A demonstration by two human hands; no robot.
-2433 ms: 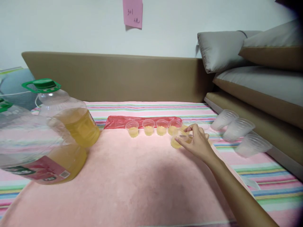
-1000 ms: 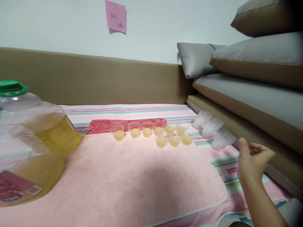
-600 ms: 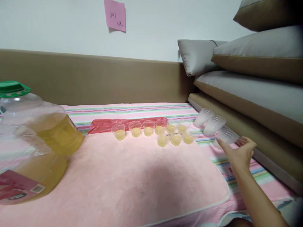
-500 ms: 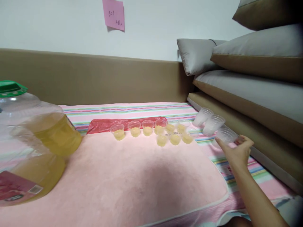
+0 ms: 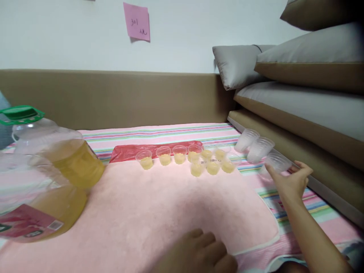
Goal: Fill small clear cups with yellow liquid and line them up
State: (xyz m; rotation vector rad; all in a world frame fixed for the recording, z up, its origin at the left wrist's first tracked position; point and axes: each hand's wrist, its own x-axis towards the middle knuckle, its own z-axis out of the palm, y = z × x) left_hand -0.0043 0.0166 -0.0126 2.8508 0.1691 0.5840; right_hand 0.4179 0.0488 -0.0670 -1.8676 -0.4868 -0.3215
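Observation:
My right hand [image 5: 294, 182] is closed on the nearest stack of clear plastic cups [image 5: 278, 163], thumb on the near left side and fingers round the right. That stack leans on the striped sheet at the right, beside two more cup stacks [image 5: 260, 149]. At the bottom middle, my left hand [image 5: 199, 254] hovers over the pink towel [image 5: 127, 204] with curled fingers; its palm is hidden, and nothing shows in it. Farther back, several small clear cups [image 5: 179, 154] with pale yellow liquid stand along the towel's far edge.
Two large clear jugs of yellow liquid stand at the left, the back one [image 5: 82, 163] green-topped and the front one [image 5: 57, 212] labelled. A red plastic bag [image 5: 133, 151] lies behind the cups. Stacked cushions [image 5: 301, 98] border the right side; a padded board [image 5: 113, 98] runs along the back.
My left hand has come into view at the bottom middle. My right hand keeps its hold on the cup stack. The whole view has shifted slightly, showing more of the jugs.

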